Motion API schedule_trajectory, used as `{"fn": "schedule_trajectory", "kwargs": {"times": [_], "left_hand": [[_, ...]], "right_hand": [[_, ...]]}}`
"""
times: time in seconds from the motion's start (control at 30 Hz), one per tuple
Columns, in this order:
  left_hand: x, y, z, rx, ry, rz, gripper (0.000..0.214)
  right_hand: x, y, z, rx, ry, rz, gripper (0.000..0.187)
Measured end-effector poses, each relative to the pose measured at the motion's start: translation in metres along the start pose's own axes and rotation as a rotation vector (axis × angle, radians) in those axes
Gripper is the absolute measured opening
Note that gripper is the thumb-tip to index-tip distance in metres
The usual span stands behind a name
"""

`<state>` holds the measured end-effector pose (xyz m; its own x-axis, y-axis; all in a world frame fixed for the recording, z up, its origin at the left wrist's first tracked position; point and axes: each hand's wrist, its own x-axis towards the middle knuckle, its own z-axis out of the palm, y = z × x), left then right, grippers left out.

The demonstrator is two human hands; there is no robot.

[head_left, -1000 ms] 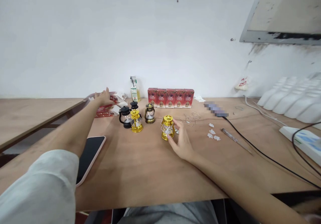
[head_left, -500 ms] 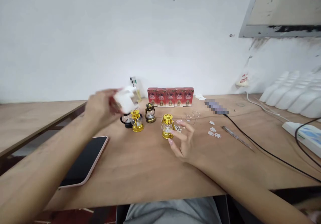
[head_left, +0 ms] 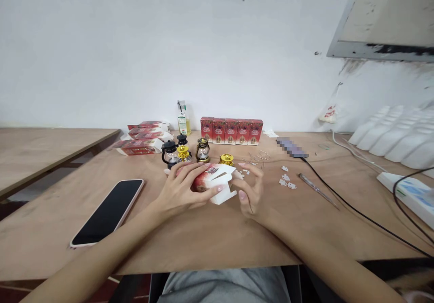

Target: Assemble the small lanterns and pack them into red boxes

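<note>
My left hand (head_left: 185, 187) grips a small red cardboard box (head_left: 202, 182) on its side, its white end flaps (head_left: 222, 184) standing open toward the right. Beside those flaps is my right hand (head_left: 250, 190), fingers apart and curved, with the index fingertip close to the opening; whether it touches the card is hard to see. Just behind the box, the top of a gold mini lantern (head_left: 227, 159) shows, its lower part hidden. Further left stand a bronze lantern (head_left: 202, 150), another gold lantern (head_left: 183, 153) and black lanterns (head_left: 170, 153).
Several upright red boxes (head_left: 231, 131) line the wall, and open red boxes (head_left: 142, 145) lie at back left. A phone (head_left: 108, 212) rests at left. White plastic pieces (head_left: 285, 177), a screwdriver (head_left: 318, 190), a black cable (head_left: 356, 205) and a power strip (head_left: 410, 192) are at right.
My left hand has brought the red box from the back left to the middle, in front of the gold lantern. My right hand stays near the same spot, now beside the box's flaps.
</note>
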<state>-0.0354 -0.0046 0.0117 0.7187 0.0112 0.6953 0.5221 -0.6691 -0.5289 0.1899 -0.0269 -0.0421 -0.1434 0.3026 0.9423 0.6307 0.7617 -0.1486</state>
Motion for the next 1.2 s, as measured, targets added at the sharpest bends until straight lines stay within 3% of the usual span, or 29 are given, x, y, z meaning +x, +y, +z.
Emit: {"fn": "schedule_trajectory", "kwargs": {"times": [0.1,0.3,0.53,0.8,1.0,1.2], "left_hand": [[-0.004,0.001,0.002,-0.078,-0.071,-0.014,0.035],[-0.009,0.002,0.006,-0.075,-0.113,-0.079,0.037],[-0.012,0.006,0.009,-0.069,-0.116,-0.165,0.039],[-0.017,0.01,0.01,-0.182,-0.053,-0.249,0.04],[-0.012,0.018,0.013,-0.209,0.01,-0.28,0.033],[-0.008,0.019,0.005,-0.201,0.118,-0.324,0.041]], "right_hand": [[0.006,-0.003,-0.006,0.007,-0.053,0.032,0.022],[0.017,-0.005,-0.01,0.208,-0.185,0.1,0.034],[0.019,0.004,-0.01,0.394,-0.2,0.271,0.036],[0.015,-0.001,-0.004,0.395,-0.237,0.221,0.021],[0.007,-0.012,-0.001,0.376,-0.257,0.174,0.029],[0.003,-0.007,0.002,0.438,-0.245,0.325,0.033]]}}
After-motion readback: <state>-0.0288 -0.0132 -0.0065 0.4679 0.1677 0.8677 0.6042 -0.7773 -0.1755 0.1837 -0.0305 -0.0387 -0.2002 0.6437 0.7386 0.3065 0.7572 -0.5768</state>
